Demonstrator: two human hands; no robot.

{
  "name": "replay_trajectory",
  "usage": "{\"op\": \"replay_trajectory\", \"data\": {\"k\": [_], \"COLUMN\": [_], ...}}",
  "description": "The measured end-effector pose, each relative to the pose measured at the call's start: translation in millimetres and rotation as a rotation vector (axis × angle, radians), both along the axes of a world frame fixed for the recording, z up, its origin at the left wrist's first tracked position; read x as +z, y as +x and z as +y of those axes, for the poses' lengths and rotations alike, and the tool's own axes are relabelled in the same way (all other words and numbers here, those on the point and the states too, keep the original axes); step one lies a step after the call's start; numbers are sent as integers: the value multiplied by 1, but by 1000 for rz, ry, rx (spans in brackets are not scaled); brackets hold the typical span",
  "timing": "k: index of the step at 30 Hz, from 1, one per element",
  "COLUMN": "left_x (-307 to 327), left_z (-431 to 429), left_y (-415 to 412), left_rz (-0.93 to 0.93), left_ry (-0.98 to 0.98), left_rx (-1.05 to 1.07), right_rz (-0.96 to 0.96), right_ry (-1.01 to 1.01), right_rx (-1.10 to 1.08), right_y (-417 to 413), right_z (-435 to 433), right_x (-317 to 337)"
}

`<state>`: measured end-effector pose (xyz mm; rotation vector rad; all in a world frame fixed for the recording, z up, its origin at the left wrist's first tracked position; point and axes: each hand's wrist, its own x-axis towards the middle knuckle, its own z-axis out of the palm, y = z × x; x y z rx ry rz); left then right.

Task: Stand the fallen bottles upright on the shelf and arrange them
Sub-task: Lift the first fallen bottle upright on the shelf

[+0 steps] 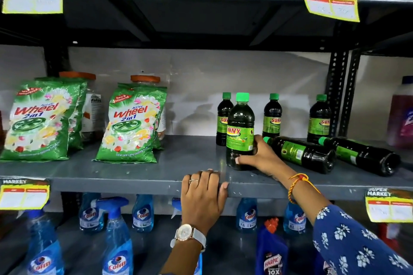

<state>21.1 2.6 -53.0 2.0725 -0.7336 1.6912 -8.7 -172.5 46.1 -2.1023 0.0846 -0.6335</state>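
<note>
On the grey middle shelf [138, 169] a dark bottle with a green cap and green label [240, 127] stands upright near the front edge. My right hand [257, 156] is wrapped around its lower part. Behind it three like bottles stand upright: one at the left [224, 118], one in the middle [272, 116], one at the right [319, 118]. Two more lie on their sides to the right, caps pointing left: the nearer fallen bottle [301, 154] and the farther fallen bottle [362, 156]. My left hand [202, 196] grips the shelf's front edge.
Two green detergent packs [38, 120] [131, 125] stand at the shelf's left with orange-lidded jars behind. A pink jug [402, 114] sits at far right. Blue spray bottles [116, 236] fill the shelf below. Yellow price tags [330, 1] hang from the edges.
</note>
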Motion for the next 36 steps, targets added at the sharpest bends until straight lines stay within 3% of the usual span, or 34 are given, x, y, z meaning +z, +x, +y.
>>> {"op": "replay_trajectory", "data": {"k": [3, 36], "left_x": [1, 2], "left_z": [-1, 0], "left_y": [-1, -5], "left_rz": [23, 37], "left_ry": [2, 17], "left_rx": [-1, 40], "right_rz": [25, 62], "right_ry": [125, -75], "right_rx": [140, 46], "right_y": [1, -15], "right_z": [-3, 7], "right_x": [-1, 1]}}
